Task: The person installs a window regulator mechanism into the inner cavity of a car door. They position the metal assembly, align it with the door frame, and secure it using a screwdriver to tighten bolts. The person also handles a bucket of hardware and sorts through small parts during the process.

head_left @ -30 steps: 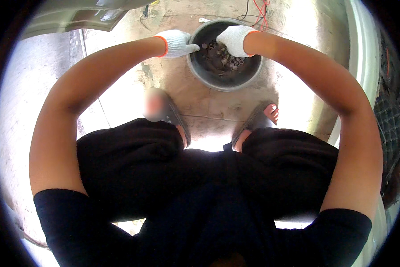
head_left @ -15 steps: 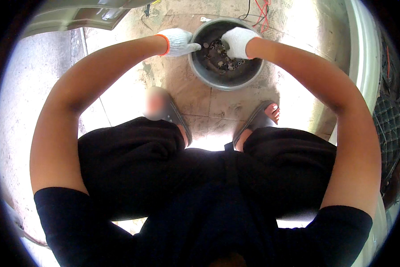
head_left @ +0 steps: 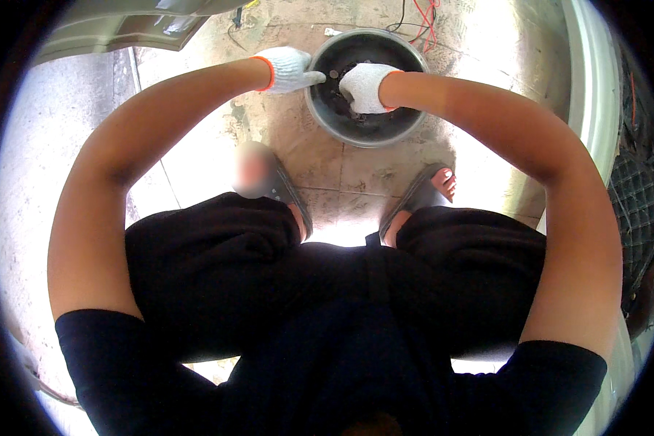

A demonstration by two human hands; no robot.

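I had the white-knit-gloved left hand clamped on a round grey basin on the tiled floor, the white-knit-gloved right hand curled inside, whether holding anything I couldn't tell, apparently rummaging, the next move calling for a steady rim

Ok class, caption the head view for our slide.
Gloved left hand on the rim of a grey basin, gloved right hand inside.
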